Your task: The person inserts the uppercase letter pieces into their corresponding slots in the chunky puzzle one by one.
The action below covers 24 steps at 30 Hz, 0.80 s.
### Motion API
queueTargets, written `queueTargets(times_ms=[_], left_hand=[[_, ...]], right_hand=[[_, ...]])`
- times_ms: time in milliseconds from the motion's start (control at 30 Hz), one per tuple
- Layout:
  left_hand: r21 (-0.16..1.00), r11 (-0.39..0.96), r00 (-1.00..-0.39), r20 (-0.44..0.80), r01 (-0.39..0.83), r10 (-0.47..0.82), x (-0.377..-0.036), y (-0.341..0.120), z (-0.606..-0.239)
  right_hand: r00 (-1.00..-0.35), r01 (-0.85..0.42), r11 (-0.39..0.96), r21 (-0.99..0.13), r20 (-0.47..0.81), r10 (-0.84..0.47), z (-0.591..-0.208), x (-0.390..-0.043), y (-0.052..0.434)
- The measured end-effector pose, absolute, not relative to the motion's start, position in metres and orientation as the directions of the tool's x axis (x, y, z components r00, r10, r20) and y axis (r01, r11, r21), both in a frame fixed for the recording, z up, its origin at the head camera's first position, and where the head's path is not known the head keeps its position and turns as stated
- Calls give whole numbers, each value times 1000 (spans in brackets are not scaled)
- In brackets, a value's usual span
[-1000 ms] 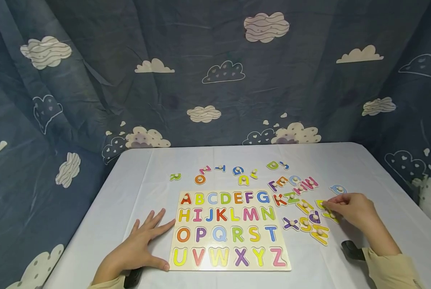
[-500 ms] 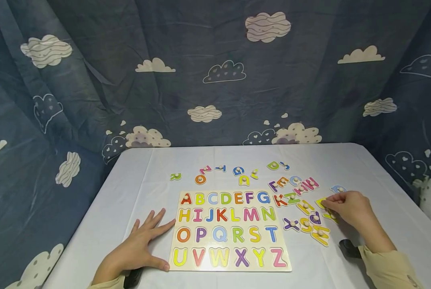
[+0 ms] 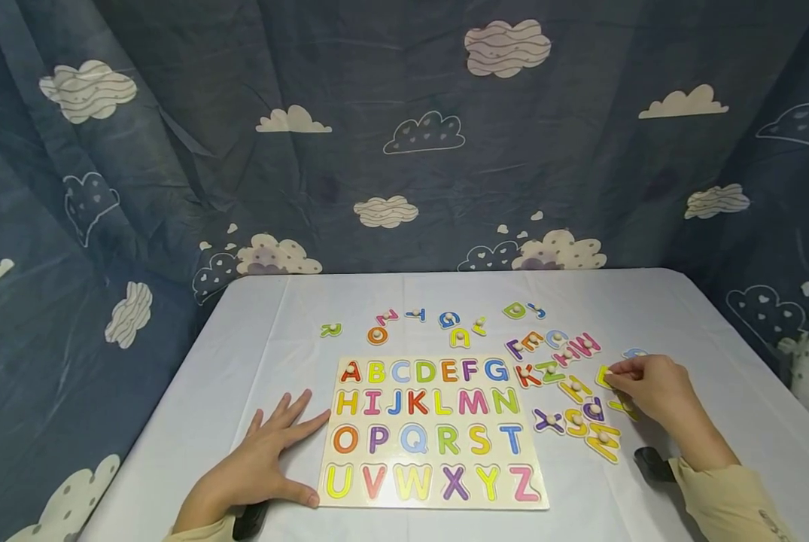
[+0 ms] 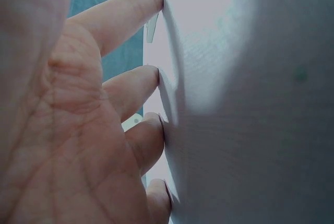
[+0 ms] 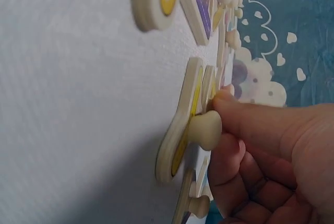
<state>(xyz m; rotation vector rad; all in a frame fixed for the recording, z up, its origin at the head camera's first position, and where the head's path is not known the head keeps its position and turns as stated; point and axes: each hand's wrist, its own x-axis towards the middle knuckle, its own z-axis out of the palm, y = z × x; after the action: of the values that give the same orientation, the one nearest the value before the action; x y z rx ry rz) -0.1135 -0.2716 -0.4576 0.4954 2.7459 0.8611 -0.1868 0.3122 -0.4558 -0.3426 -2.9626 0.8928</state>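
— Yellow letter piece (image 3: 603, 376): who is holding it?
— The right hand (image 3: 650, 389) is pinching it, fingers (image 5: 245, 117) curled at its wooden knob (image 5: 205, 129). It is lying among the loose letters (image 3: 576, 410) on the bench (image 3: 269, 331), just right of the puzzle board (image 3: 431, 432).
— What is the left hand (image 3: 258, 467) doing?
— It is lying flat on the bench, fingers (image 4: 130, 12) straight and spread, holding nothing, with fingertips touching the board's left edge.
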Motion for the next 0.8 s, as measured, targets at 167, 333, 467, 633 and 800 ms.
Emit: queueTargets(times_ms=[167, 333, 467, 633, 800], left_hand=[[582, 776, -919, -115, 245, 377, -114, -272, -457], [578, 777, -919, -110, 250, 378, -113, -272, -457], [577, 776, -920, -104, 254, 378, -113, -272, -458], [574, 777, -920, -99, 257, 378, -113, -272, -458], [573, 777, -920, -99, 259, 380, -113, -272, -458]], right_hand=[[-979, 174, 817, -550, -4, 206, -457, -188, 310], [-983, 144, 821, -553, 13, 181, -458, -187, 309], [-985, 140, 814, -564, 6, 173, -458, -187, 307], [-983, 157, 808, -568, -13, 182, -452, -190, 301], [-985, 158, 801, -577, -31, 172, -445, -195, 293]])
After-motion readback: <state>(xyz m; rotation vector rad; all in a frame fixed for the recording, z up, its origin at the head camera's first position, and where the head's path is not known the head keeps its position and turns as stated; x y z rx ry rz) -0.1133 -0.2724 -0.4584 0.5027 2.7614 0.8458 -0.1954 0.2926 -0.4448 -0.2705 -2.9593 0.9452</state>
